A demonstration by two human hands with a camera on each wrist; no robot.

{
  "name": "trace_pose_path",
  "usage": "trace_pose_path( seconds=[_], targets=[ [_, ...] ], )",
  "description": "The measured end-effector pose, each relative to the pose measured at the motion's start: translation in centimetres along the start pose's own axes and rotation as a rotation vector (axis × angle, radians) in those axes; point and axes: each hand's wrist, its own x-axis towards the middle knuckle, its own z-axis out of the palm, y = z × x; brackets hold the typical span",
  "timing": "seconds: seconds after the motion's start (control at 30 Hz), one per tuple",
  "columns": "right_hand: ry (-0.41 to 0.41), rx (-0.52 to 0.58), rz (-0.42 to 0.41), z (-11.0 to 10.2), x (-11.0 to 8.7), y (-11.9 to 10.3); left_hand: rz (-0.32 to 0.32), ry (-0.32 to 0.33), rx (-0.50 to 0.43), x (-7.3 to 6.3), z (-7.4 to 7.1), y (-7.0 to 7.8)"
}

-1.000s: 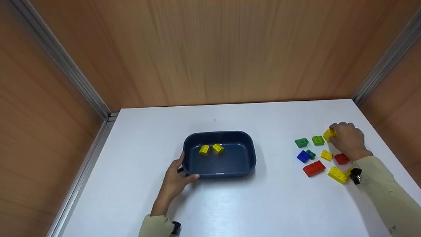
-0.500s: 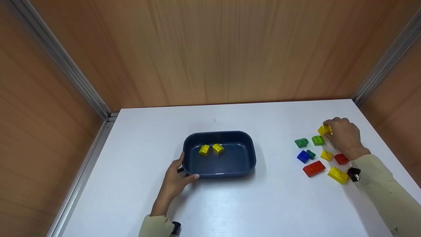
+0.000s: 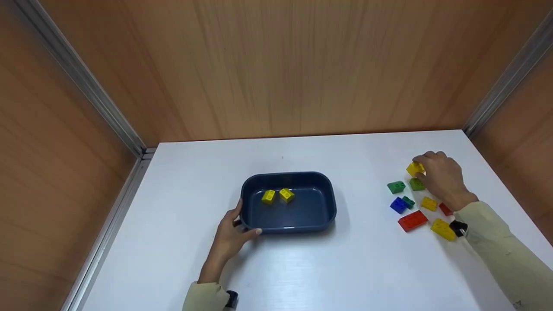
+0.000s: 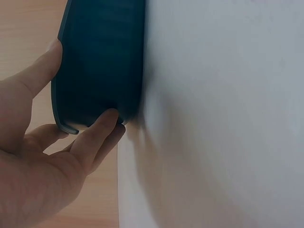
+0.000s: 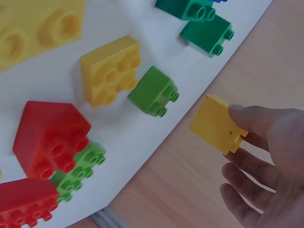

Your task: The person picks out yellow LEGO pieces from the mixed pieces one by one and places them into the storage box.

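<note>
My left hand (image 3: 229, 237) grips the left end of a dark blue dish (image 3: 309, 211) in the head view, thumb on the rim. In the left wrist view its fingers (image 4: 97, 137) curl at the dish's end. Two small yellow bricks (image 3: 268, 197) lie in the dish. At the far right, my right hand (image 3: 441, 177) pinches a yellow brick (image 3: 414, 169) between thumb and fingers, raised above the table. The right wrist view shows this yellow brick (image 5: 216, 124) held apart from the others. Just in front of it is a light green brick (image 3: 417, 184).
Loose bricks lie around my right forearm: green (image 3: 396, 187), blue (image 3: 398, 205), small dark green (image 3: 408, 202), red (image 3: 412, 221), yellow (image 3: 429, 204), larger yellow (image 3: 443, 229) and a partly covered red one (image 3: 446, 209). Wooden panels (image 3: 276, 69) enclose the white table (image 3: 194, 172).
My right hand has moved left and slightly back, carrying the yellow brick up past the light green brick. The left hand and the dish have stayed put.
</note>
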Motion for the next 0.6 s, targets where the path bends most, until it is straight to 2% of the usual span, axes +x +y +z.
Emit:
trace_pose_path(
  seconds=[0.6],
  targets=[
    [0.052,-0.028,-0.149,0.3,0.3,-4.9,-0.012,0.002,-0.01,0.0,0.0,0.0]
  ],
)
